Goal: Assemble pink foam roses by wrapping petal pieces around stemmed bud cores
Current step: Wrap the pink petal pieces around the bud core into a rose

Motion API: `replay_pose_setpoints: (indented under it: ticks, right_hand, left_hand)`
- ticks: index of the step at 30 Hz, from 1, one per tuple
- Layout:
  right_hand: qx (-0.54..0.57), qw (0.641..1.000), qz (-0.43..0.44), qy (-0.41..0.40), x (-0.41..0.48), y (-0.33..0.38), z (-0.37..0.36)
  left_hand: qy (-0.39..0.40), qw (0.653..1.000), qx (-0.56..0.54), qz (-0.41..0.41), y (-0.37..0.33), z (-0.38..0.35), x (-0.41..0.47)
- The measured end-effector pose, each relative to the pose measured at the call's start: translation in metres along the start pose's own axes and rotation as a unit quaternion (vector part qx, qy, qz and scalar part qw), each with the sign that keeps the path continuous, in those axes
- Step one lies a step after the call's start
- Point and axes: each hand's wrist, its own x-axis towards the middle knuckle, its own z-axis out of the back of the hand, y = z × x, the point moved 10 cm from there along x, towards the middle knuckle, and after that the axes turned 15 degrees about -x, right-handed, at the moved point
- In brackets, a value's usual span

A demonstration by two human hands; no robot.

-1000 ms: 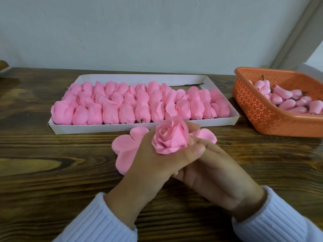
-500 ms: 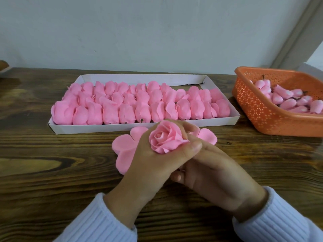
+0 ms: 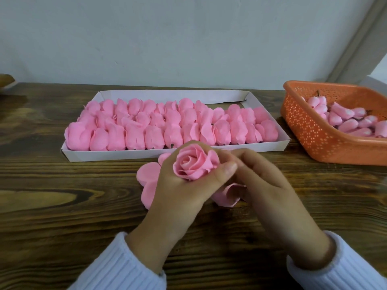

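L hand [image 3: 182, 185] grips the rose [image 3: 196, 164] just in front of the white tray [image 3: 209, 150]; R hand [image 3: 263, 181] blurred beside it, can't tell its grip; tray looks packed w/ done roses; bud cores [image 3: 343, 120] in basket [image 3: 314, 132] right of tray, petal pieces [image 3: 148, 174] in front; plenty left.

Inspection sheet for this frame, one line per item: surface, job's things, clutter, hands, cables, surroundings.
Surface: dark wooden table, grain visible.
Job's things: rose held up; flat petal piece on the table, partly hidden by the left hand; curled petal piece between the hands; white tray filled with wrapped roses; orange basket at right holding bud cores.
Clutter: brown object at the left edge, cut off.
Hands: left hand grips the rose; right hand blurred, fingers at the rose's side, hold unclear.
Cables: nothing seen.
Surroundings: pale wall; grey slanted frame upper right.
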Motion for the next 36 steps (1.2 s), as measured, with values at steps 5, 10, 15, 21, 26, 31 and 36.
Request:
replay_pose_setpoints:
  ticks: [5, 10, 15, 21, 26, 31, 36]
  right_hand:
    - [-0.097, 0.974, 0.192, -0.074, -0.004, 0.043, 0.026]
    - [-0.180, 0.949, 0.259, -0.005, -0.013, 0.059, 0.013]
    - [-0.175, 0.952, 0.252, 0.015, -0.012, 0.060, 0.014]
    - [-0.175, 0.954, 0.242, 0.030, -0.012, 0.059, 0.014]
    - [-0.187, 0.949, 0.251, 0.027, -0.013, 0.062, 0.013]
    - [-0.097, 0.969, 0.220, 0.054, -0.012, 0.058, 0.013]
    - [-0.057, 0.972, 0.211, 0.083, -0.012, 0.057, 0.011]
  left_hand:
    - [0.072, 0.991, -0.058, 0.101, 0.018, -0.013, -0.001]
    - [0.208, 0.946, -0.129, 0.215, 0.033, -0.051, -0.019]
    - [0.203, 0.938, -0.118, 0.256, 0.042, -0.049, -0.025]
    - [0.202, 0.910, -0.197, 0.305, 0.045, -0.053, -0.032]
    - [0.183, 0.901, -0.220, 0.326, 0.047, -0.049, -0.032]
    - [0.201, 0.884, -0.252, 0.339, 0.047, -0.052, -0.033]
    - [0.195, 0.872, -0.281, 0.350, 0.048, -0.051, -0.033]
